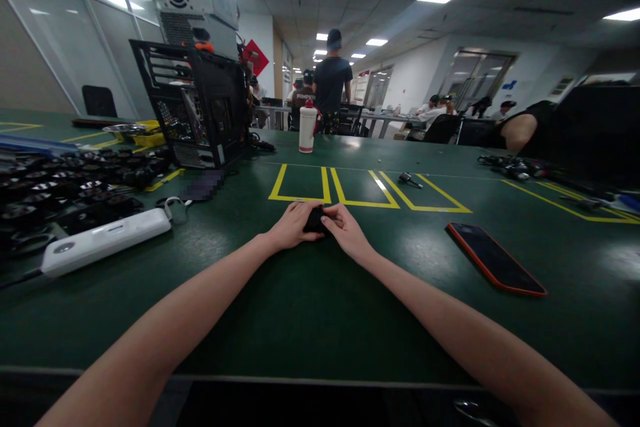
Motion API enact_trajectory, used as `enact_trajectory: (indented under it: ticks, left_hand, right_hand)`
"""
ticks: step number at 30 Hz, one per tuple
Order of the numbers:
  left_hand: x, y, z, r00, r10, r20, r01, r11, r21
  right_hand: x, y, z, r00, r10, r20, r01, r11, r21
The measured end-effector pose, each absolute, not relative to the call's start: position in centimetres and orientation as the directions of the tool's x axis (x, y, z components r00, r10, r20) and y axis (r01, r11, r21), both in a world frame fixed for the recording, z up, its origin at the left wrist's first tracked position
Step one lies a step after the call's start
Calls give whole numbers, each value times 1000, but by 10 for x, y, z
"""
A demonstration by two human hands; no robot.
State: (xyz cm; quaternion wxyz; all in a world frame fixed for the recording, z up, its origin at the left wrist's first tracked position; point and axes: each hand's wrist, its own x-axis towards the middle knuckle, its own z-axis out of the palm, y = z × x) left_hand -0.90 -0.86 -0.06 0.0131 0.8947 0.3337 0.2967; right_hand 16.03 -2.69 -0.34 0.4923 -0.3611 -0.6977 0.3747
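Both of my hands meet on a small black object [315,221] at the middle of the green table [300,307]. Its kind does not show, since fingers cover much of it. My left hand [295,223] wraps its left side, with the thumb along the near edge. My right hand [347,230] pinches its right side with thumb and fingers. The object is at the tabletop, just in front of yellow taped outlines [357,205]. Farther back, a small dark part with a short shaft [410,179] lies near the right-hand outline.
At left are a white power strip [107,240], a heap of black parts [100,177] and an open computer case [220,107]. A white cup [307,128] stands at the back. An orange-edged phone [495,258] lies at right. People are in the background.
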Motion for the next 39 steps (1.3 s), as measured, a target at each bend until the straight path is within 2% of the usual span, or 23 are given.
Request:
enact_trajectory:
  ticks: [7, 13, 21, 24, 31, 39]
  left_hand:
    - [-9, -9, 0, 596, 614, 517, 589, -772, 238]
    - [-7, -9, 0, 600, 615, 511, 598, -770, 223]
    - [-7, -7, -2, 599, 611, 518, 596, -772, 221]
    - [-8, -7, -3, 600, 613, 514, 600, -770, 218]
    - [-9, -7, -3, 602, 602, 525, 595, -776, 207]
    - [-9, -7, -3, 595, 611, 522, 602, -770, 214]
  right_hand:
    - [163, -26, -2, -309, 891, 332, 120, 383, -916]
    - [164, -31, -3, -330, 869, 368, -4, 389, -921]
    - [162, -25, -2, -236, 894, 382, 84, 410, -908]
    - [162, -24, -2, -268, 895, 356, 103, 394, -913]
    - [164, -31, -2, -342, 866, 364, 5, 389, -921]
    - [163, -30, 0, -283, 866, 411, 46, 441, -896]
